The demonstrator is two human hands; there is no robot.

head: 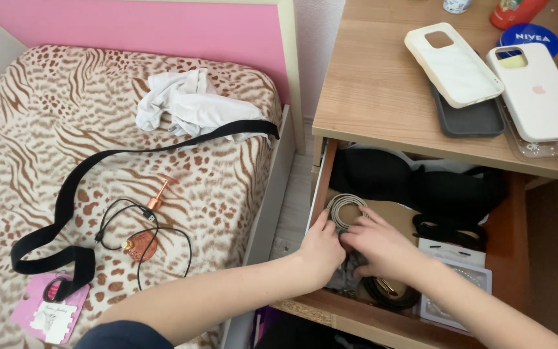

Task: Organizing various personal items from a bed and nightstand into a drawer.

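Both hands are down inside the open wooden drawer [518, 213] of the bedside table [376, 84]. Left hand [321, 249] rests near the drawer's left wall, fingers loosely spread, its fingertips touching a coiled grey cable [342, 208] that lies at the drawer's left end; whether it actually grips the coil cannot be told. Right hand [379, 245] lies just beside the left one, toward the drawer's middle, fingers stretched flat over a brown card-like sheet [398, 213] and pointing at the same coil, holding nothing that shows. Toward the drawer's front edge, partly under the right wrist, sits a dark coiled belt [389, 294], and to its right lie flat white packets [460, 265]. Black fabric [414, 181] fills the back of the drawer. On the tabletop above the drawer lie three phone cases, one cream [453, 64], one dark grey [469, 119], one white [537, 90]. Left of the drawer is a bed with an animal-print cover [46, 129], carrying a black strap [72, 194], a crumpled white cloth [188, 103] and a thin black cord [163, 239].
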